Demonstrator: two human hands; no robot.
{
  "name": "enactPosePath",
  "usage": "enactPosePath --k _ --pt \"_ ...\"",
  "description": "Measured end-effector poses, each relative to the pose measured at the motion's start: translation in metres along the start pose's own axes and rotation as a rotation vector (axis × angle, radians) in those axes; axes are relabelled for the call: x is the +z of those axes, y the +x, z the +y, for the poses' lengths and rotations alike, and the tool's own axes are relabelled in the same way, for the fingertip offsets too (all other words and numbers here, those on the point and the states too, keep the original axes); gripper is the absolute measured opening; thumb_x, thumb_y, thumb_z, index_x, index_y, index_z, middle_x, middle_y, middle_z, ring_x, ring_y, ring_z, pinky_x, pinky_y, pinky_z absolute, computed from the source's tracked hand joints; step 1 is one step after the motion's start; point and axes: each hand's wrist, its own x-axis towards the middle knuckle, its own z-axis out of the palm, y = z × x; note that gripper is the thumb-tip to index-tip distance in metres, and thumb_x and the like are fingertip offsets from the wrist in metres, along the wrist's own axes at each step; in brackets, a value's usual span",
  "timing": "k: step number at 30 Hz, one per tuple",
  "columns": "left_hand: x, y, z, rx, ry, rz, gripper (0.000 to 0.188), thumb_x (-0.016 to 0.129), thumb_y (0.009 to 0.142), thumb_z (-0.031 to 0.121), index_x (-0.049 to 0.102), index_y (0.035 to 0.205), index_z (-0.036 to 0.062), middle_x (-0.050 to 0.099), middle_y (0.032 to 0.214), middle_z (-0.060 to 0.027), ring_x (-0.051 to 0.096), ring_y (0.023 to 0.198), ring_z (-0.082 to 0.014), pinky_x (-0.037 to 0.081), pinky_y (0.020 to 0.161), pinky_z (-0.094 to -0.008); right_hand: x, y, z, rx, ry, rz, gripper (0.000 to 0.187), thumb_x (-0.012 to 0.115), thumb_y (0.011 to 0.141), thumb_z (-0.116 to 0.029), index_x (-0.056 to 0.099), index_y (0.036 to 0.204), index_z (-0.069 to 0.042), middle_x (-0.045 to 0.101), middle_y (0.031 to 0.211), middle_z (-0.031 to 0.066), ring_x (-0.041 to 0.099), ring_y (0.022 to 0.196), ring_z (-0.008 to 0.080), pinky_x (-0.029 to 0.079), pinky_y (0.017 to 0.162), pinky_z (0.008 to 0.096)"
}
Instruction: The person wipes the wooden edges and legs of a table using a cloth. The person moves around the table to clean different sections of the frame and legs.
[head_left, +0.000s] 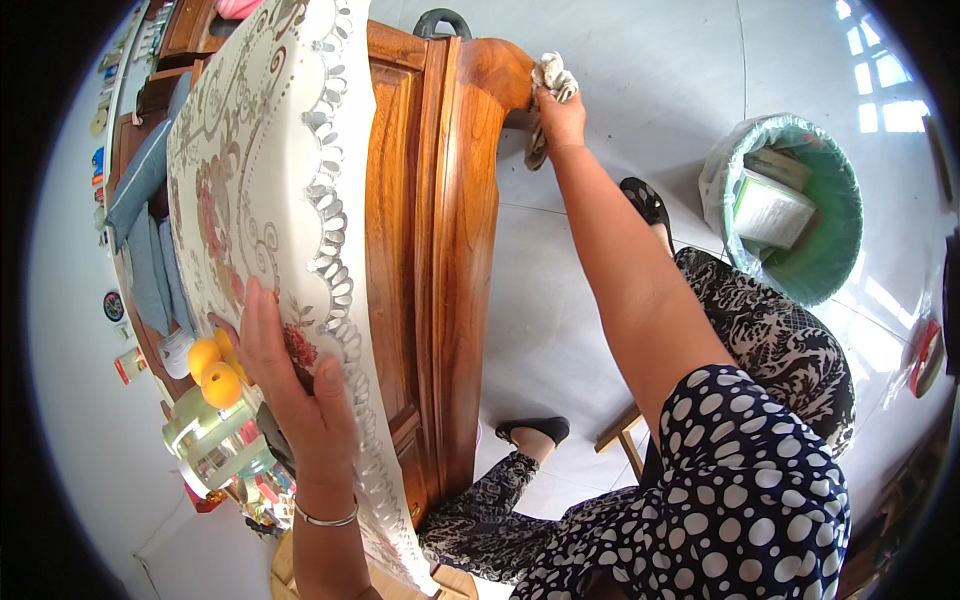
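Observation:
My right hand (563,117) reaches far out and grips a crumpled whitish cloth (554,78), part of which hangs down below the fingers. It presses against the curved corner leg (497,75) of a carved brown wooden table (455,220). My left hand (296,385), with a bangle at the wrist, lies with fingers stretched on the tabletop's cream tablecloth (290,180), which has floral print and a cut-out lace border. Close to those fingers sit several orange-yellow fruits (221,384). A dark object beneath the left palm is mostly hidden.
On the floor at right stands a green bin (845,235) with a clear liner and packaging inside. My black shoes (535,431) and a small wooden stool (622,438) are below. A clear glass container (205,440) and grey-blue cushions (140,185) lie left. A dark curved handle-like object (442,22) is beyond.

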Motion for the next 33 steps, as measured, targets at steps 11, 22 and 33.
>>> enactPosePath --k 11,22,33 --pt "0.002 0.001 -0.001 -0.018 -0.054 -0.002 0.061 0.040 0.102 0.040 0.032 0.146 -0.0016 0.034 0.151 -0.0168 0.030 0.141 -0.0306 0.020 0.116 -0.0413 -0.006 0.010 0.068 0.530 0.609 0.167 0.034 0.054 0.093 -0.023 0.053 0.121 -0.003 0.063 0.110 0.0114 0.064 0.093 0.0255 0.054 0.080 0.0429" --pt "0.001 0.002 0.000 -0.029 -0.060 -0.008 0.058 0.041 0.102 0.035 0.032 0.146 -0.0017 0.033 0.152 -0.0165 0.029 0.142 -0.0307 0.020 0.116 -0.0410 -0.004 -0.044 0.010 0.695 1.197 -0.077 0.030 0.035 0.100 -0.022 0.053 0.119 -0.006 0.061 0.117 0.0126 0.062 0.105 0.0320 0.054 0.088 0.0495" --pt "0.001 0.001 0.002 -0.057 -0.022 -0.007 0.056 0.042 0.101 0.032 0.031 0.146 -0.0012 0.033 0.152 -0.0172 0.029 0.142 -0.0307 0.021 0.117 -0.0402 -0.019 -0.082 -0.016 0.731 0.836 -0.566 0.032 0.060 0.094 -0.020 0.057 0.121 -0.004 0.068 0.108 0.0103 0.068 0.097 0.0255 0.057 0.083 0.0431"
